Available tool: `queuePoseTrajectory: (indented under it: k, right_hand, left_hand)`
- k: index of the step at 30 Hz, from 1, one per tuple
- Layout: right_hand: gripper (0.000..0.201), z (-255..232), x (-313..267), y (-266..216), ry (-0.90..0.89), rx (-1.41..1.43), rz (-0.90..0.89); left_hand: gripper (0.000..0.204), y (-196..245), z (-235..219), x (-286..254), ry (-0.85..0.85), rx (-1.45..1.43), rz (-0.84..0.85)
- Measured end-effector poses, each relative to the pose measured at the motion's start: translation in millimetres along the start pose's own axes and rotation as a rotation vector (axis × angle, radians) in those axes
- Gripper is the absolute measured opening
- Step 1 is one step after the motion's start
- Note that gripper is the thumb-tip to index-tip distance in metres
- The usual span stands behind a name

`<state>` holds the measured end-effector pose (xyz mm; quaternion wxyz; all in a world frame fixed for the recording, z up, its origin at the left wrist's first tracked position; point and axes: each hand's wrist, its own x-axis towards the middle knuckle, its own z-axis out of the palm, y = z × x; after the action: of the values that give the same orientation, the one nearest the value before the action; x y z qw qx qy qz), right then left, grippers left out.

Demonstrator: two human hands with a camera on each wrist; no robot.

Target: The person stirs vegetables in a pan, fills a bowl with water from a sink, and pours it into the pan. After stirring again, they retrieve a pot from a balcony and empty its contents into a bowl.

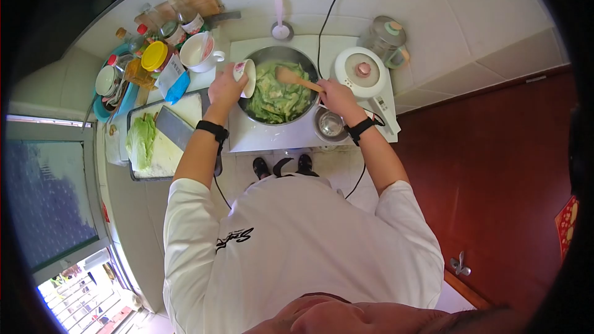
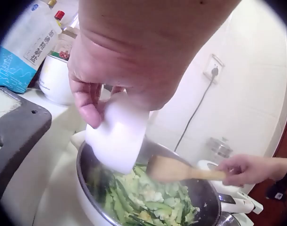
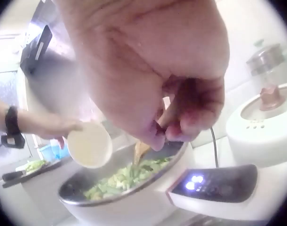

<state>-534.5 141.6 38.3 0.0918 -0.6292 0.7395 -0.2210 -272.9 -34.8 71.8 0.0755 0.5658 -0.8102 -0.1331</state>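
Note:
My left hand (image 1: pixel 226 91) grips a small white bowl (image 1: pixel 249 79) with a floral pattern. The bowl is tipped on its side over the left edge of a deep electric pan (image 1: pixel 272 54). In the right wrist view the pale inside of the bowl faces the camera. Chopped green vegetables (image 1: pixel 272 100) with pale yellow bits fill the pan's bottom. My right hand (image 1: pixel 337 97) holds a wooden spatula (image 1: pixel 301 80) by its handle, the flat end lying over the vegetables. The pan's lit control panel (image 3: pixel 214 182) shows under the right hand.
A metal bowl (image 1: pixel 330 124) stands right of the pan, below a white lidded cooker (image 1: pixel 360 73) and a glass jug (image 1: pixel 382 38). To the left are a cutting board (image 1: pixel 164 161) with lettuce (image 1: pixel 142 141) and a cleaver (image 1: pixel 173 125), a white mug (image 1: pixel 198 52) and several bottles.

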Motion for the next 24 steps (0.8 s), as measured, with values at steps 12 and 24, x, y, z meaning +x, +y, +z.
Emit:
queuePoseTrajectory:
  k: [12,24]
  right_hand:
    - [0.021,6.7,2.0,-16.3,-0.166,0.014,0.197]
    - [0.022,1.2,2.7,-85.5,0.019,0.213,0.071]
  left_hand:
    - [0.055,60.6,45.1,14.1,-0.070,0.287,0.230]
    - [0.056,30.2,35.8,3.6,-0.004,-0.097,0.123]
